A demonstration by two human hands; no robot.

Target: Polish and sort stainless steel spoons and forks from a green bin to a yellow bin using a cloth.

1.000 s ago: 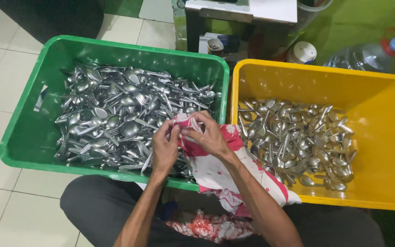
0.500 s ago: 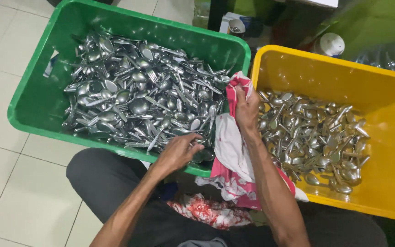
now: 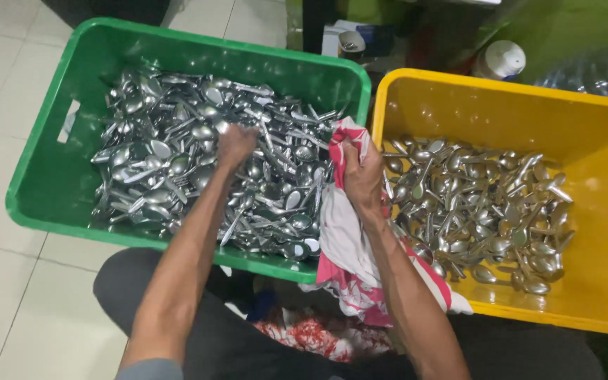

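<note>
Spoons (image 3: pixel 177 151) in the green crate (image 3: pixel 51 197) under the clenched left hand (image 3: pixel 235 143); right hand (image 3: pixel 362 176) grips cloth (image 3: pixel 346 239).

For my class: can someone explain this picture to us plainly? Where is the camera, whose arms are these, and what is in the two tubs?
The camera sits on a person's head and looks down, so the two arms are that person's own. On the tiled floor stand a green crate and a yellow crate, side by side. Both hold piles of metal spoons; the green one holds more. The left hand reaches into the green crate's spoons. The right hand grips a red and white cloth that hangs over the gap between the crates. Whether a spoon is wrapped in the cloth cannot be seen.
</note>
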